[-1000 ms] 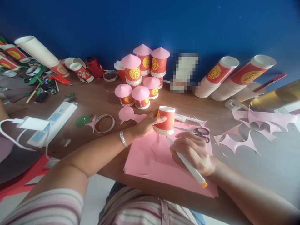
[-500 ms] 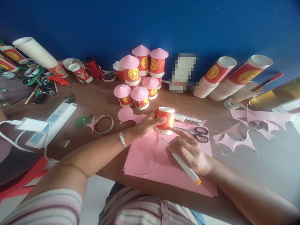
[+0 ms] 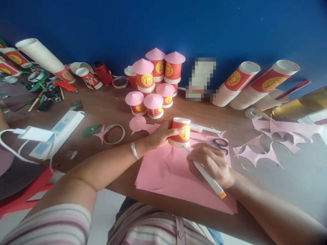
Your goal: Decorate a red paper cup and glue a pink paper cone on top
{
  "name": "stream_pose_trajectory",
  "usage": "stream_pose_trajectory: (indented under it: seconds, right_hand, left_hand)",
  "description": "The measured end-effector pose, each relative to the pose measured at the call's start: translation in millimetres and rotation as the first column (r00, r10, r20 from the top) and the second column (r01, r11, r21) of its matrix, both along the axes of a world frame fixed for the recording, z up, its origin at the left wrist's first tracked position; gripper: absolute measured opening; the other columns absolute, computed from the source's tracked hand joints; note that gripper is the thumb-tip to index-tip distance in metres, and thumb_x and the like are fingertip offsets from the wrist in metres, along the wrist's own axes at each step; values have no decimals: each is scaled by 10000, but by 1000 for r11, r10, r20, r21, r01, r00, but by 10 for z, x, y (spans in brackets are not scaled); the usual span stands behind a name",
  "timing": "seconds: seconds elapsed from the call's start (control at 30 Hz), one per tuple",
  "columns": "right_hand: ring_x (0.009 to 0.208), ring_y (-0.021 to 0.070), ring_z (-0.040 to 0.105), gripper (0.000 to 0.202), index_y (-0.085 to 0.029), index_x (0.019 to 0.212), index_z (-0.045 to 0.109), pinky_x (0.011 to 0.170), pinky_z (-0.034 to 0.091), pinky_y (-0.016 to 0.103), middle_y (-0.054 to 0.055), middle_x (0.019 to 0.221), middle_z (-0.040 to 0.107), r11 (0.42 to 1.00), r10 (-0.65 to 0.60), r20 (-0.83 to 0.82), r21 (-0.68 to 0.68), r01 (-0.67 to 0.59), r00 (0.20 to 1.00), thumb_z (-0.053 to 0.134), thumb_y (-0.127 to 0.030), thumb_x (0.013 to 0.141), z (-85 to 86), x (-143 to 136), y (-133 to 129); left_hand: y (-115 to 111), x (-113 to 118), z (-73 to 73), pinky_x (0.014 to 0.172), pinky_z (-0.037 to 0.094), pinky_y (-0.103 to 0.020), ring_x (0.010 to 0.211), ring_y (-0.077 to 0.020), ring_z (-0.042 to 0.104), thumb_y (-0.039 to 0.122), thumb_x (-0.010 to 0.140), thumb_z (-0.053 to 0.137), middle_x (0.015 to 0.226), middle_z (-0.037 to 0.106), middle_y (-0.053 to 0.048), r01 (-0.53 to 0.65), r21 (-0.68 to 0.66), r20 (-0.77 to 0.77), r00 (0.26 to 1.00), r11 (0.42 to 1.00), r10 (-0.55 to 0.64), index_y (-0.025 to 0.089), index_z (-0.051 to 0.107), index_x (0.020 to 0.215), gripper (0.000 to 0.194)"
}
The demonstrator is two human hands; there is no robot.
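centrally, red cup (image 3: 176, 124): just right of mid-frame, held above the pink paper (image 3: 160, 175), a yellow emblem (image 3: 185, 132) on its right half.
left hand (image 3: 162, 135): grips the cup from the left, thumb across the front, the other fingers mostly hidden behind it.
right hand (image 3: 212, 162): fingers wrapped round a white pen (image 3: 208, 176) with an orange end (image 3: 222, 195), below and right of the cup.
pen tip (image 3: 186, 150): close by the cup's lower rim; whether it touches is hard to tell.
scissors (image 3: 220, 144): on the paper just beyond the right hand, partly covered by it.
roofed cups (image 3: 147, 81): grouped at upper middle, pink cones (image 3: 143, 65) on top.
cup stacks (image 3: 234, 79): upper right, near the blue wall (image 3: 163, 23).
pink scraps (image 3: 260, 156): right side of the frame.
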State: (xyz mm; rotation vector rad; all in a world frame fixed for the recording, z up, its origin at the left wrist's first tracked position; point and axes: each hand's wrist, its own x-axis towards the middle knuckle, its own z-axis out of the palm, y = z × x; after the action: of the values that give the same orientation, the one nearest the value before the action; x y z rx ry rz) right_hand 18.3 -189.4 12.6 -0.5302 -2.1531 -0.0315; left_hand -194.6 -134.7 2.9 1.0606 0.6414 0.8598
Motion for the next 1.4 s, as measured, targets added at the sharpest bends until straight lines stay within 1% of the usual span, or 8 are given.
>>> stream_pose_trajectory:
  seconds: [0.1,0.3,0.4,0.57,0.7,1.0,1.2,1.4]
  right_hand:
    - [605,123,630,265,-217,983,606,599,566,258,-33,732,668,999,-43,12,1,43,999,645,13,858,9,-4,11]
    - [580,108,593,251,-221,970,597,582,510,236,-39,729,655,998,-63,32,-21,64,997,638,11,881,21,-13,19]
    - [579,107,590,235,-213,959,596,576,501,237,-30,733,657,998,-64,41,-16,64,997,641,10,895,12,-10,18]
    - [585,103,600,237,-216,967,605,575,503,235,-33,751,675,998,-63,57,-25,64,996,638,7,892,4,-4,13]
    - [589,110,614,241,-207,980,611,571,506,240,-27,756,679,998,-38,72,-39,41,997,636,13,884,0,-3,13]
    - [581,100,583,223,-204,972,584,564,488,234,-26,743,668,998,-49,75,-30,52,996,627,9,926,-2,-6,24]
    - [580,98,572,199,-213,985,591,560,473,235,-31,748,658,997,-35,92,-61,41,995,603,-19,941,25,3,21]
    - [576,100,582,221,-212,979,568,542,457,238,-30,746,653,997,-35,110,-59,42,993,602,2,936,13,-1,16]
  left_hand:
    - [7,-6,14,825,584,-348,955,-241,696,452,883,801,986,729,-83,-5,13,-35,999,1000,5,177,710,998,312]
    - [17,-24,42,880,592,-394,1005,-266,700,459,876,785,1020,739,-97,-30,68,-107,994,997,37,176,729,1017,321]
    - [14,-24,63,870,584,-377,990,-255,690,443,886,766,1015,738,-102,-35,88,-132,990,996,46,155,736,1039,327]
    - [26,-10,67,851,571,-364,966,-242,679,453,895,743,997,734,-98,-28,133,-154,987,991,48,141,738,1004,330]
    - [26,-11,57,843,566,-351,967,-234,677,435,909,732,1017,732,-102,-33,137,-169,984,990,56,132,742,1031,327]
    - [18,-18,35,885,569,-366,1026,-249,684,427,912,734,1084,739,-110,-42,139,-162,985,989,65,139,743,1104,346]
    - [34,-24,32,909,570,-379,1018,-251,680,423,900,745,1078,737,-116,-42,142,-176,982,989,67,136,750,1070,333]
    - [33,-18,45,890,577,-393,987,-253,681,437,881,768,1002,729,-86,-34,122,-149,987,992,52,174,727,982,285]
